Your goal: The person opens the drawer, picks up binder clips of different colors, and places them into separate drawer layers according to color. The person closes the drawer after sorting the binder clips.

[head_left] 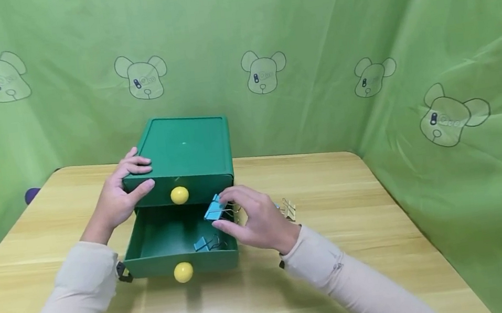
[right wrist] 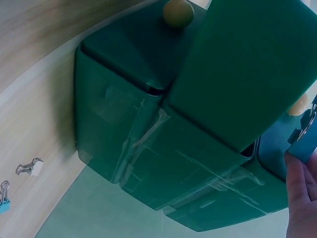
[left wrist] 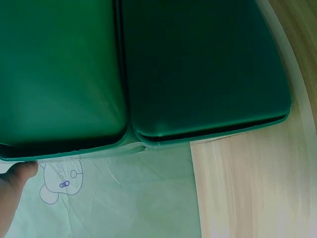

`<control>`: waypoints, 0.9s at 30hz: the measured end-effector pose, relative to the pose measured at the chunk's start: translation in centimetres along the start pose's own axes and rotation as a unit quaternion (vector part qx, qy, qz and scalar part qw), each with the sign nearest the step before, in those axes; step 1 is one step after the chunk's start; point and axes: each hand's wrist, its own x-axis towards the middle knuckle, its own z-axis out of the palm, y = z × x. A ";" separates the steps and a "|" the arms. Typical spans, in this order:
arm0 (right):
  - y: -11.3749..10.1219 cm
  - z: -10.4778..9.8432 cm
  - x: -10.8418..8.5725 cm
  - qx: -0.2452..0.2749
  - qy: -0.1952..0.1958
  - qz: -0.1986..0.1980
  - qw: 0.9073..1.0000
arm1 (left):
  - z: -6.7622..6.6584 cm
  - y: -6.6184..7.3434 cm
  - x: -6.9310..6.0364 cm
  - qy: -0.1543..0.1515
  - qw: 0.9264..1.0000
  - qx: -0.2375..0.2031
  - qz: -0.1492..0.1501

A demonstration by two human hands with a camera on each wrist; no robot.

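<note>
The person wears long, creased, pale beige sleeves (head_left: 72, 307).

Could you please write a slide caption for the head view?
Left hand on a green drawer unit, right hand holding a blue binder clip above an open drawer.

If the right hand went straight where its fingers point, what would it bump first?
Probably the upper drawer, near its yellow knob, with the blue clip in the right hand leading. How far off it is, I can't tell.

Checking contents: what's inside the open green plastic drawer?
A blue metal binder clip sits front right; the back of the drawer is hidden under the green plastic housing.
</note>
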 end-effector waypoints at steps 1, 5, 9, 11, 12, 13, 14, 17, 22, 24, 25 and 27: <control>0.0 0.0 0.0 0.001 -0.002 0.001 1.000 | 0.0 0.0 0.0 0.001 1.000 -0.001 0.000; -0.2 0.2 0.1 0.003 -0.006 0.004 1.000 | 0.0 -0.2 -0.1 0.002 1.000 -0.008 -0.003; -0.3 0.4 0.1 0.003 -0.005 0.010 1.000 | 0.0 -0.2 0.0 0.003 1.000 -0.006 -0.004; -0.3 0.4 0.1 0.000 -0.005 0.013 1.000 | 0.0 -0.2 0.1 0.001 1.000 -0.001 -0.003; -0.4 0.4 0.1 0.000 -0.005 0.014 1.000 | 0.0 -0.2 0.1 -0.001 1.000 0.000 -0.003; -0.4 0.5 0.1 -0.001 -0.005 0.014 1.000 | 0.1 -0.2 0.2 -0.002 1.000 0.000 -0.002; -0.4 0.5 0.0 -0.002 -0.005 0.014 1.000 | 0.1 -0.1 0.2 -0.003 1.000 0.000 -0.002; -0.5 0.6 -0.1 0.004 -0.008 0.019 1.000 | 0.1 -0.2 0.1 -0.005 1.000 -0.002 0.000; -0.7 0.7 -0.3 0.010 -0.015 0.037 0.999 | 0.0 -0.2 0.0 -0.002 1.000 -0.001 0.002; -0.6 0.7 -0.4 0.007 -0.013 0.039 0.999 | 0.0 -0.1 0.0 -0.001 1.000 0.001 0.001; -0.6 0.6 -0.4 0.005 -0.012 0.039 0.999 | 0.0 -0.1 0.0 -0.001 1.000 0.002 0.000; -0.5 0.5 -0.4 0.004 -0.008 0.037 0.999 | -0.1 0.0 0.0 -0.001 1.000 0.004 -0.003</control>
